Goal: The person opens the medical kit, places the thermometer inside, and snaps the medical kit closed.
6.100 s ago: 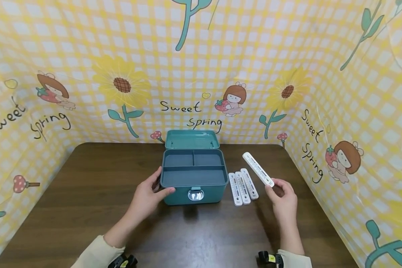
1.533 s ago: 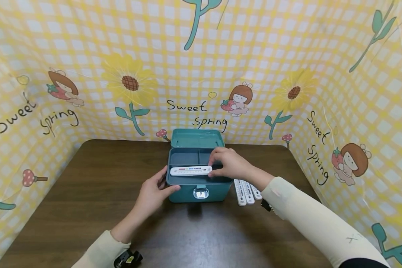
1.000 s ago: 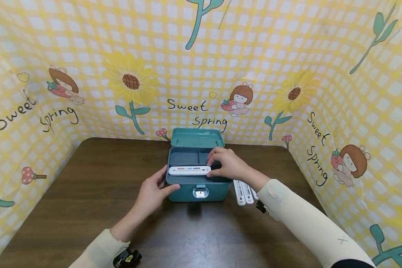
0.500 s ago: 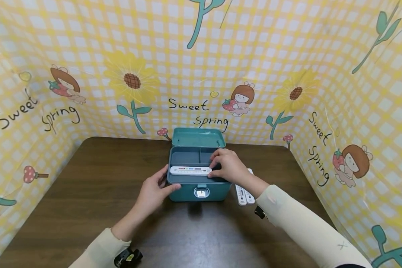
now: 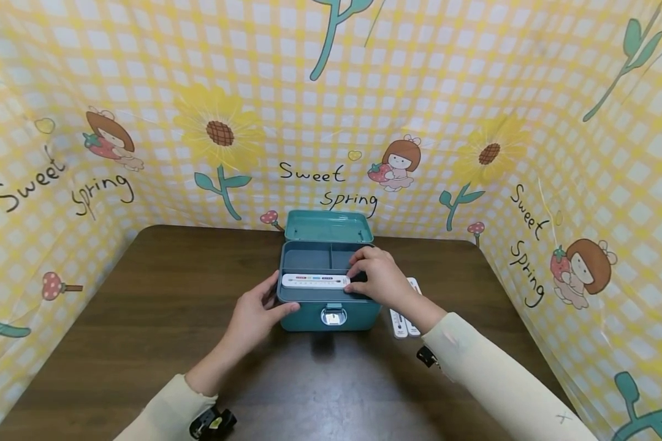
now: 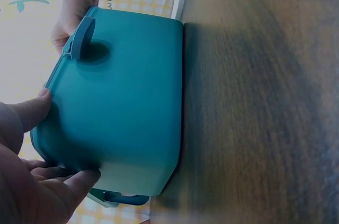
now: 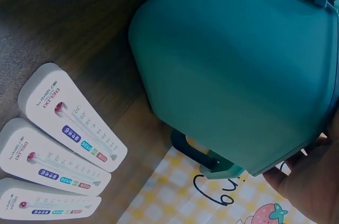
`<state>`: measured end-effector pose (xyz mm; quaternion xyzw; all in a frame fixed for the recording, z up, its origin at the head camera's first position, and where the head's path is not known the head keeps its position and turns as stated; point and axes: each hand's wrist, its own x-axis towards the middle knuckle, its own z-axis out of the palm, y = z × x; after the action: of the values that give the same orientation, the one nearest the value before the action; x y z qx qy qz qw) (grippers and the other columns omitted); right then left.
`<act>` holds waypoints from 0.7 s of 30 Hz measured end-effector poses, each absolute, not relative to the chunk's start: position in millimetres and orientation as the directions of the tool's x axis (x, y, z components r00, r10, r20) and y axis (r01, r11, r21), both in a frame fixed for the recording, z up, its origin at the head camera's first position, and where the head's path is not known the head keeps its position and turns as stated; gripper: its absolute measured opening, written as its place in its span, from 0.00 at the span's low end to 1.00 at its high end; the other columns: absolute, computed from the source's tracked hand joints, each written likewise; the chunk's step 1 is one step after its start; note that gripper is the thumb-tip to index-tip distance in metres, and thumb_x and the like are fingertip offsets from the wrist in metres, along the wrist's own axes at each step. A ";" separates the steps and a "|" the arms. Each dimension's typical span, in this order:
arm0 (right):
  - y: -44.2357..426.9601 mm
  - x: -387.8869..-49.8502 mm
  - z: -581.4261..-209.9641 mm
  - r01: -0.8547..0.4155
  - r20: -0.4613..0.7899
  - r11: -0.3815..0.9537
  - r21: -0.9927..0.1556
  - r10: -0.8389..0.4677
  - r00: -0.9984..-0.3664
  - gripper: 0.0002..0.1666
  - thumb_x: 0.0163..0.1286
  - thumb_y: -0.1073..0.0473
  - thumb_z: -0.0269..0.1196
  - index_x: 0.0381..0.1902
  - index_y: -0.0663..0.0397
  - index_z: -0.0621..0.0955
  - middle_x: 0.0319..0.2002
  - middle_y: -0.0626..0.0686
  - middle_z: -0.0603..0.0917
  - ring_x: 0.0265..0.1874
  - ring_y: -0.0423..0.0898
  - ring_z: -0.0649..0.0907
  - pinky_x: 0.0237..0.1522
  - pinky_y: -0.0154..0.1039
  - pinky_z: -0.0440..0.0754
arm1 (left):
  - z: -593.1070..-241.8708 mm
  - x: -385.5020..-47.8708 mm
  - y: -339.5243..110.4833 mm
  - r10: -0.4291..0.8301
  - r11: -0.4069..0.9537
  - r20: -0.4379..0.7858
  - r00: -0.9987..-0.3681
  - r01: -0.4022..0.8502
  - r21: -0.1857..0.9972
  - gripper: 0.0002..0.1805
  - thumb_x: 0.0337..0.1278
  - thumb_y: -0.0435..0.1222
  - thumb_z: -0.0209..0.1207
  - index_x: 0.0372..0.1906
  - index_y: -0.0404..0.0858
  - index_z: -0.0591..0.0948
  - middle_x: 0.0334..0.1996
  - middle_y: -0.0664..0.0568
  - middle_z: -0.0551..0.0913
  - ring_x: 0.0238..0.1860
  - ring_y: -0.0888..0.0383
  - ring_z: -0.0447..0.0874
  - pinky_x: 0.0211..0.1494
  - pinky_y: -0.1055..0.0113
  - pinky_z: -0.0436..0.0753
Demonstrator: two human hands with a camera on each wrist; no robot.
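Observation:
A teal box [image 5: 303, 320] with a raised lid [image 5: 328, 226] stands on the table, its grey-blue tray divided into compartments. Across the front compartment lies a white thermometer strip [image 5: 314, 281]; the right hand [image 5: 377, 275] pinches its right end. The left hand [image 5: 256, 309] grips the box's left side, thumb on the front rim and fingers along the side, as the left wrist view also shows on the teal wall [image 6: 122, 86]. In the right wrist view several white thermometers [image 7: 74, 121] lie beside the box; the right forearm partly covers them in the head view.
The dark wooden table [image 5: 160, 294] is bordered by a yellow checked cloth [image 5: 287, 122] at the back and sides. A carry handle [image 7: 190, 152] hangs at the box's back in the right wrist view. A metal clasp [image 5: 333, 316] is on its front.
Since the oldest frame, the right hand has carried the thermometer from right of the box into its front compartment. Over the last second the hands and strip have barely moved; the view has shifted slightly.

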<state>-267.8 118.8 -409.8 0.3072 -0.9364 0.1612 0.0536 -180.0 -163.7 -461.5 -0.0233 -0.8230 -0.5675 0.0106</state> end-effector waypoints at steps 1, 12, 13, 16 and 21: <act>119.0 -267.7 -409.1 -0.593 0.199 0.757 -0.273 -0.559 -0.805 0.15 0.60 0.45 0.78 0.40 0.46 0.92 0.53 0.46 0.81 0.57 0.48 0.76 0.69 0.52 0.69 | -461.3 -180.5 -163.7 0.024 0.357 0.041 -0.999 0.046 0.933 0.53 0.55 0.53 0.73 0.80 0.41 0.61 0.77 0.43 0.66 0.71 0.48 0.73 0.64 0.57 0.80; 114.2 -265.0 -407.3 -0.615 0.250 0.765 -0.191 -0.568 -0.784 0.14 0.60 0.44 0.77 0.36 0.46 0.92 0.51 0.47 0.81 0.54 0.48 0.77 0.64 0.52 0.73 | -457.7 -180.2 -164.2 0.006 0.374 0.016 -1.000 0.017 0.927 0.53 0.54 0.52 0.74 0.81 0.42 0.60 0.77 0.44 0.66 0.71 0.49 0.74 0.63 0.58 0.81; 114.0 -264.5 -407.0 -0.613 0.245 0.767 -0.188 -0.568 -0.786 0.14 0.60 0.44 0.77 0.36 0.46 0.92 0.51 0.47 0.81 0.54 0.48 0.77 0.64 0.52 0.72 | -457.5 -180.1 -164.3 0.006 0.376 0.013 -1.000 0.015 0.927 0.53 0.55 0.52 0.74 0.81 0.43 0.60 0.77 0.44 0.66 0.71 0.49 0.74 0.63 0.59 0.81; 115.5 -263.0 -406.7 -0.609 0.230 0.770 -0.191 -0.568 -0.790 0.15 0.61 0.43 0.76 0.37 0.46 0.91 0.52 0.47 0.82 0.54 0.48 0.77 0.65 0.52 0.73 | -457.4 -179.9 -164.3 0.010 0.373 0.012 -1.000 0.015 0.928 0.52 0.56 0.51 0.73 0.81 0.42 0.60 0.76 0.43 0.66 0.71 0.49 0.73 0.63 0.59 0.80; 124.9 -259.0 -405.3 -0.604 0.239 0.747 -0.278 -0.555 -0.797 0.18 0.63 0.44 0.75 0.43 0.48 0.90 0.54 0.47 0.81 0.56 0.47 0.77 0.64 0.50 0.76 | -457.0 -180.7 -163.2 0.020 0.369 0.011 -1.000 0.018 0.929 0.52 0.56 0.51 0.73 0.81 0.42 0.60 0.76 0.43 0.67 0.72 0.49 0.73 0.64 0.59 0.80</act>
<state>-259.0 124.9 -405.3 0.3109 -0.9320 0.1727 0.0704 -180.7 -163.2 -457.0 -0.0115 -0.8273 -0.5617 -0.0013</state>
